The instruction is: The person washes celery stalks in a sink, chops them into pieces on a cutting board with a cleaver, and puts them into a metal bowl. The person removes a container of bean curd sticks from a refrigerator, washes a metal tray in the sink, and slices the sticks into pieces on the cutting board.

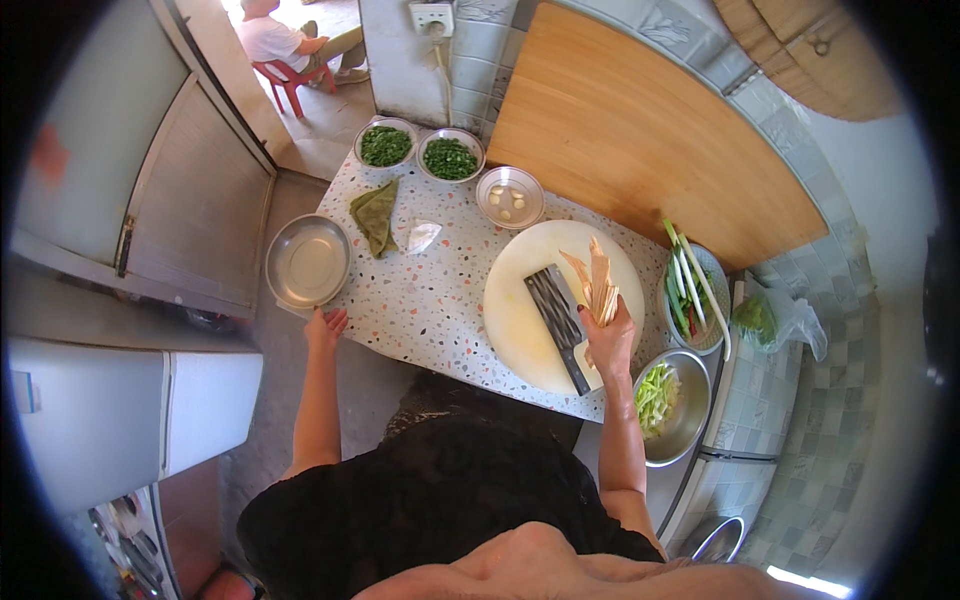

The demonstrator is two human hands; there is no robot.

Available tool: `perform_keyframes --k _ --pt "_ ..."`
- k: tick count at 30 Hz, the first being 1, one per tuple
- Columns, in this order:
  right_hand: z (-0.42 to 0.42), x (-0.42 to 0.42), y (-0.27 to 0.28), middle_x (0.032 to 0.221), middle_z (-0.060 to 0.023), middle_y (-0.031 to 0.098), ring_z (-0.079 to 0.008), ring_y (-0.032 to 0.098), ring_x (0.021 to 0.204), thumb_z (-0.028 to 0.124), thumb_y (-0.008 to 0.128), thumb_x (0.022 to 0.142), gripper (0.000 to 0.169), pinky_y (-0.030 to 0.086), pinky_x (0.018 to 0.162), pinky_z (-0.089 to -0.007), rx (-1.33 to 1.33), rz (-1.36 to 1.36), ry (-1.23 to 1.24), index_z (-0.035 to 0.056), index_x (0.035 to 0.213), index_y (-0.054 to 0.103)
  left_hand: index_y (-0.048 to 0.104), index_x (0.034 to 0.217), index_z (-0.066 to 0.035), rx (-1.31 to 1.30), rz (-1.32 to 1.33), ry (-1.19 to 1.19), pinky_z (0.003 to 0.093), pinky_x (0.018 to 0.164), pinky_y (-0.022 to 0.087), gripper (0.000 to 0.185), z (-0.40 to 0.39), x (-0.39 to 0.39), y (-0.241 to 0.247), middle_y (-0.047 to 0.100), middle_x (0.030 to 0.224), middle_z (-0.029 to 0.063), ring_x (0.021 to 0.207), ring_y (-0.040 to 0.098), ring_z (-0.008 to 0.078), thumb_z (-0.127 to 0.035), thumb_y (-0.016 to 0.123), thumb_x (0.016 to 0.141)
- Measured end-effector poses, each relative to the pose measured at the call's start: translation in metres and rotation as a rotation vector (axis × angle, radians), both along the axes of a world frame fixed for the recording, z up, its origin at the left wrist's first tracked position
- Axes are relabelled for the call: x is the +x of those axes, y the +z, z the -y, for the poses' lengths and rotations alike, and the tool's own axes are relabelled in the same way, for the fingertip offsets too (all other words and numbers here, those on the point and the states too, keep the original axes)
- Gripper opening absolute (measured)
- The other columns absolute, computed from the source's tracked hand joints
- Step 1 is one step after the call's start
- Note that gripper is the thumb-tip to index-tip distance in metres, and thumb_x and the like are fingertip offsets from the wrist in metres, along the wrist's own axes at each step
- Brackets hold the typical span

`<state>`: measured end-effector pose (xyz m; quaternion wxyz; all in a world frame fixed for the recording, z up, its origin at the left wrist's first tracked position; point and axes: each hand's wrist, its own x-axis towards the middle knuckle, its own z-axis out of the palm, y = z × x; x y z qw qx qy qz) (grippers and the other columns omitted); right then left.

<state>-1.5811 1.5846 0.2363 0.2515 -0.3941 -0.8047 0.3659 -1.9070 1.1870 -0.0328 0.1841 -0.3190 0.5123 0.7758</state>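
My right hand (611, 337) grips a bundle of pale tan, fibrous strips (600, 281), which look like tofu skin. It hangs over a round white chopping board (517, 337). A broad dark-bladed cleaver (551, 311) lies flat on the board, its handle pointing towards me. At the left corner of the speckled counter (442, 300) stands a shallow metal basin (308, 259) with nothing in it. My left hand (328, 328) is at the basin's near rim, a fingertip against it and the fingers spread.
Two bowls of chopped greens (385, 145) (450, 157) stand at the back, beside a bowl of garlic cloves (507, 201). A green cloth (376, 217) lies nearby. Scallions (688, 277) and a bowl of cut vegetables (660, 397) are right. A seated person (281, 45) is beyond the doorway.
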Motion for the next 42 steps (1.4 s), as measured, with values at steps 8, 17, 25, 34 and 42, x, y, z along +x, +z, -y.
perform_keyframes --k 8,17,25,34,42 --pt "-0.004 0.005 -0.014 0.076 -0.0190 0.065 -0.0275 0.064 0.064 0.013 0.074 0.079 0.029 0.050 0.061 -0.0384 0.009 0.103 0.045 -0.0029 0.098 0.059 0.047 0.119 0.005 0.008 -0.079 -0.039 0.0391 0.061 0.061 0.032 0.006 -0.043 0.020 0.062 0.101 0.0217 0.082 0.070 0.0320 -0.017 0.052 0.095" --pt "-0.033 0.031 -0.032 0.080 -0.0175 0.066 -0.0258 0.065 0.070 0.012 0.074 0.078 0.032 0.050 0.067 -0.0380 0.007 0.063 0.028 -0.0033 0.102 0.060 0.043 0.121 0.005 -0.243 -0.131 -0.240 0.0375 0.048 0.059 0.032 -0.018 0.065 0.014 0.065 0.088 0.0207 0.058 0.068 0.0311 -0.003 0.047 0.091" --pt "-0.034 0.028 -0.031 0.084 -0.0137 0.068 -0.0188 0.063 0.076 0.011 0.075 0.077 0.035 0.050 0.072 -0.0350 -0.040 0.127 0.048 -0.0039 0.106 0.062 0.038 0.123 0.003 0.051 -0.021 -0.496 0.0384 0.049 0.060 0.038 -0.091 0.145 0.030 0.064 0.090 0.0239 0.063 0.070 0.0323 -0.012 0.056 0.093" --pt "-0.011 0.024 -0.020 0.078 -0.0200 0.066 -0.0302 0.066 0.069 0.014 0.073 0.078 0.030 0.050 0.065 -0.0404 -0.008 0.096 0.013 -0.0037 0.099 0.060 0.058 0.104 -0.003 -1.040 -0.999 -0.660 0.0463 0.073 0.049 0.024 -0.129 0.008 0.057 0.060 0.098 0.0179 0.089 0.063 0.0337 -0.018 0.066 0.087" --pt "0.020 0.037 -0.012 0.078 -0.0207 0.066 -0.0311 0.067 0.070 0.014 0.075 0.078 0.030 0.050 0.066 -0.0421 0.019 0.151 -0.129 -0.0032 0.099 0.060 0.062 0.101 -0.006 -1.181 -1.138 -1.261 0.0457 0.080 0.052 0.032 -0.238 -0.075 0.056 0.062 0.101 0.0181 0.094 0.063 0.0370 -0.026 0.073 0.079"
